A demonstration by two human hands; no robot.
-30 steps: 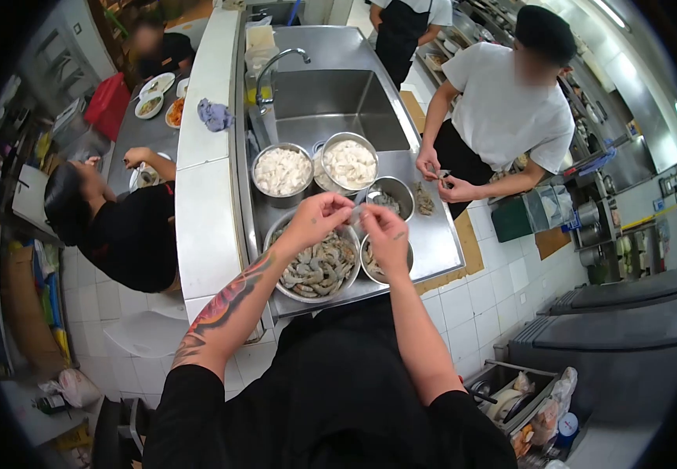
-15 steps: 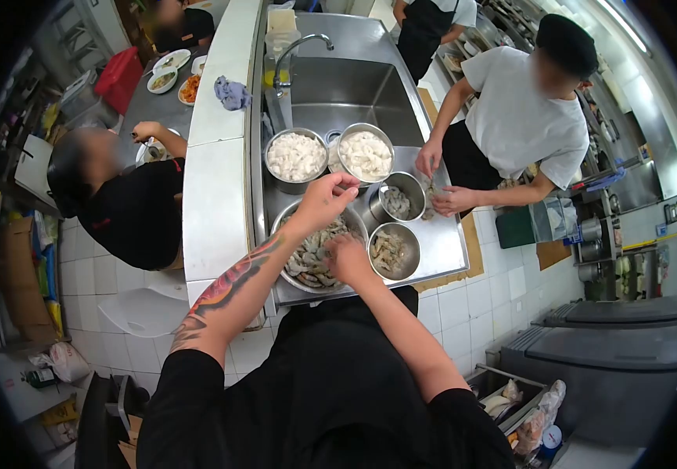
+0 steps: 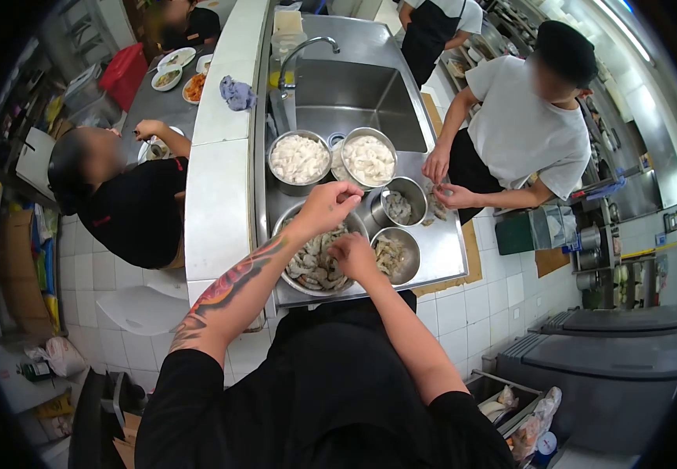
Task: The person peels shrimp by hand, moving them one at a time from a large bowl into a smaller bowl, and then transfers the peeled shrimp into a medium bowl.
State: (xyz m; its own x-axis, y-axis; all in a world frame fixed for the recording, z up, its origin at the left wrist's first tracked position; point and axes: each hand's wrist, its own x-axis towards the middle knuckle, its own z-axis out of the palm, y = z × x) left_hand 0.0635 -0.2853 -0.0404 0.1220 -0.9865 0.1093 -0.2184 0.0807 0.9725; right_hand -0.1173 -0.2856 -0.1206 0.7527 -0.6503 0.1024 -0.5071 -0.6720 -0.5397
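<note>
Left hand [image 3: 327, 205] hovers above the large shrimp bowl [image 3: 315, 291] on the table [image 3: 440, 250], fingers bunched; whether they pinch anything cannot be told. Right hand [image 3: 351, 255] rests on the shrimp [image 3: 311, 264], fingers curled downward.

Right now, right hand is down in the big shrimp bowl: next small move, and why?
Probably close the right hand on one shrimp and lift it to the left hand. The right hand rests on the pile in the big bowl; the left hand hovers above it, fingers curled.
</note>
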